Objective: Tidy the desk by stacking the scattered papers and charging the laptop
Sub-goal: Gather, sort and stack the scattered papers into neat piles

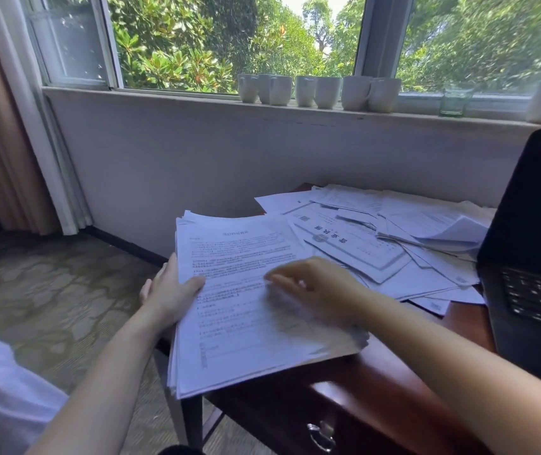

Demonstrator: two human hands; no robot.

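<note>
Paper stack (pixel 246 307) at centre gripped along its left edge by left hand (pixel 170 290), blurred right hand (pixel 315 284) laid flat-fingered on top, laptop (pixel 531 241) at right edge

1. The paper stack (pixel 246 307) was thick, made of white printed sheets with uneven edges. It overhung the near left corner of the desk (pixel 393 372).
2. Scattered papers (pixel 377 244) lay overlapping at the stack's 1 o'clock, and some were curled.
3. The black laptop (pixel 531 257) stood open at the stack's 3 o'clock with its screen dark.

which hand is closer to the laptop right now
Right. The right hand is over the paper stack, left of the laptop; the left hand grips the stack's left edge, farther off.
</note>
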